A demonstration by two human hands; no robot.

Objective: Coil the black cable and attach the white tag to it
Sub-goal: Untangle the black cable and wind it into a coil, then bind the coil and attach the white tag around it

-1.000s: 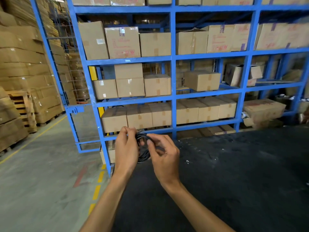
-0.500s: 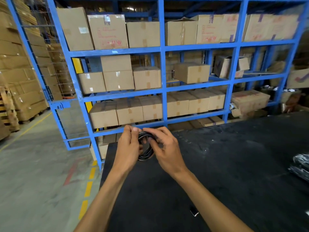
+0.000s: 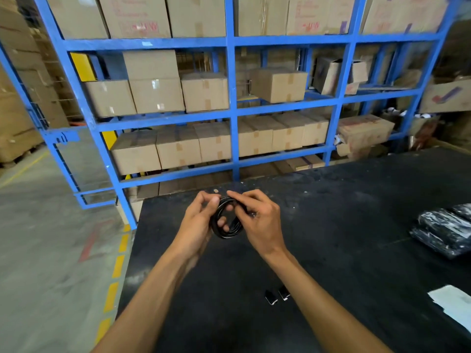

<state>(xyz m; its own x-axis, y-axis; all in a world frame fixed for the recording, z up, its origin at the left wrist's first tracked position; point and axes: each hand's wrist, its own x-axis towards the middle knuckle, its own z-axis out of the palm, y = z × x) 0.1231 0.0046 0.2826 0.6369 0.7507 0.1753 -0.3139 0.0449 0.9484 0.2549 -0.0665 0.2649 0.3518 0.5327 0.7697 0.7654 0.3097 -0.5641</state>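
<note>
Black cable (image 3: 225, 220) is up in both hands above the black table (image 3: 331, 225), wound into a small tight coil. Left hand (image 3: 197, 220) has fingers threaded through the loop, pinching its left side; right hand (image 3: 260, 222) pinches the top right, fingers closed on the strands. Possibly feeding an end through; too blurred to say. Tip: clamp all turns flat with the left so none spring loose while the right secures them. White tag: likely the white sheet (image 3: 453, 301) at the table's right edge.
</note>
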